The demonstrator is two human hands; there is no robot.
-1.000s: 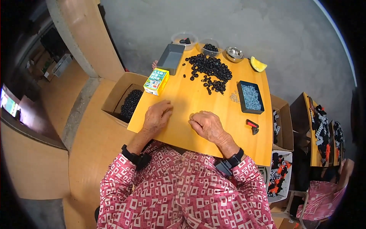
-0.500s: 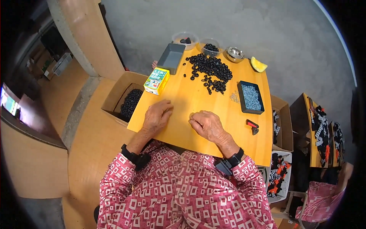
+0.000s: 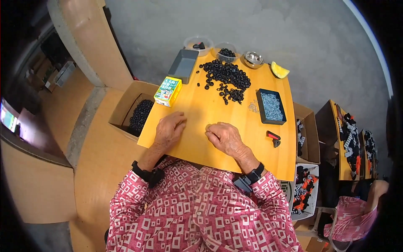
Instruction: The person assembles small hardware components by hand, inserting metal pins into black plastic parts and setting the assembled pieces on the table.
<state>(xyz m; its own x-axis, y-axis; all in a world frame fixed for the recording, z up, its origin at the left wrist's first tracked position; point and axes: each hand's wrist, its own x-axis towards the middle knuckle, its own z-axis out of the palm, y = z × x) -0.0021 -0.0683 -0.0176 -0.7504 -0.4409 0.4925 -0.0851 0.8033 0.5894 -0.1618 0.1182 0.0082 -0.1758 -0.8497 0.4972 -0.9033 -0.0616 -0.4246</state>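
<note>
A grey wall (image 3: 235,25) backs the whole scene, and up against it stands a yellow-brown desk (image 3: 197,101) with plenty on it. Here at the near side, the left hand (image 3: 170,129) rests by the left corner, fingers bent and close together, thumb a little apart. Over to the right, the right hand (image 3: 226,137) lies on the desk, fingers curled in with the thumb alongside; whether anything is pinched there, I can't tell from here!

Dead ahead, well beyond both hands, sprawls the heap of black rings (image 3: 228,74), a smaller cluster trailing off toward us. Nearest the left hand, it's the yellow-and-green box (image 3: 168,91), with the grey tray (image 3: 183,66) just behind. Along the back: two clear tubs (image 3: 188,44) holding black pieces, then a metal bowl (image 3: 254,65), then a yellow wedge (image 3: 280,70). On the right, a dark tray (image 3: 273,122) full of small pale pieces, some more scattered beside it, and nearer us a red-and-black tool (image 3: 273,135).

Left of the desk, a cardboard box (image 3: 119,111) of black pieces; on the far right, another person (image 3: 354,218) in pink.
</note>
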